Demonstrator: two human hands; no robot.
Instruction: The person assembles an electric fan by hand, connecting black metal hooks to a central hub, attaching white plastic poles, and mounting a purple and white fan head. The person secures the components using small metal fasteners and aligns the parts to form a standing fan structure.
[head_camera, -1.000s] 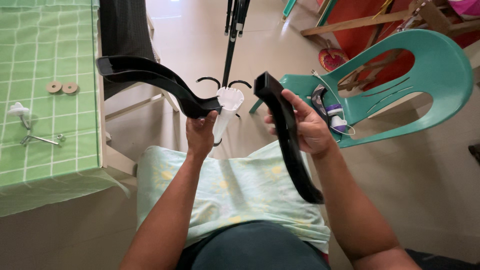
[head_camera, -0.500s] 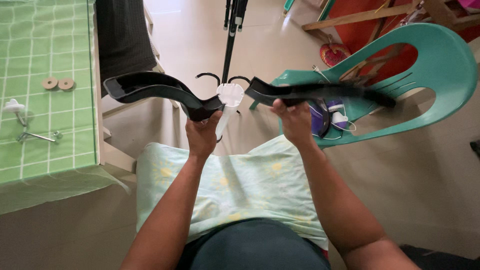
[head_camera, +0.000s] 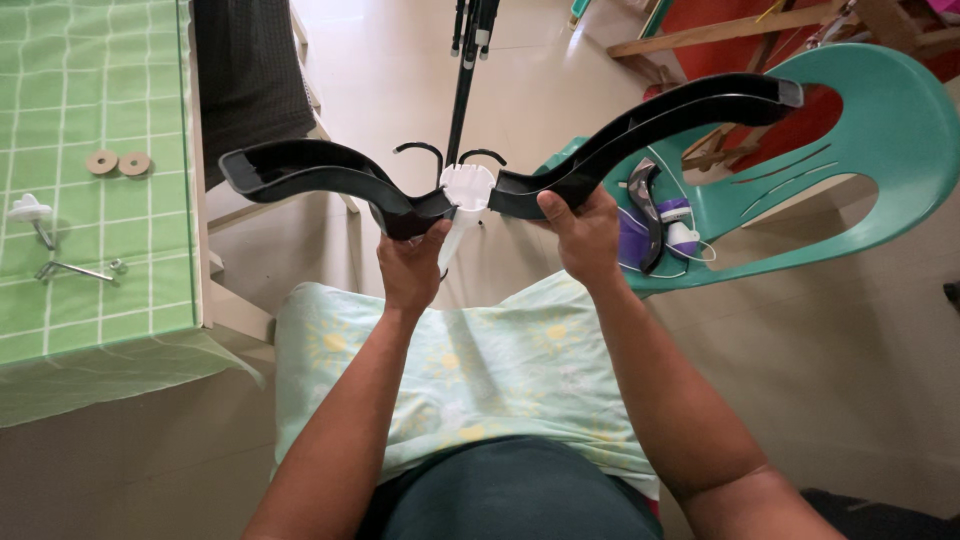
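Note:
My left hand (head_camera: 412, 265) grips the inner end of a curved black plastic leg (head_camera: 310, 170) where it meets a white round hub (head_camera: 467, 187). That leg sweeps out to the left. My right hand (head_camera: 582, 232) holds a second curved black leg (head_camera: 650, 120) by its inner end, pressed against the right side of the hub; it rises to the upper right over the chair. A white tapered post (head_camera: 452, 243) hangs below the hub between my hands. Two small black hooks (head_camera: 450, 152) show just behind the hub.
A table with a green checked cloth (head_camera: 90, 300) stands at left, carrying two round washers (head_camera: 118, 162), a white knob (head_camera: 28, 209) and a metal key (head_camera: 75, 270). A teal plastic chair (head_camera: 880, 190) at right holds a black part and small purple-white items. A black tripod pole (head_camera: 466, 70) stands ahead.
My right hand swung the second black leg from hanging down, through level, until its inner end meets the hub and its far end points up and right. The left hand stayed put.

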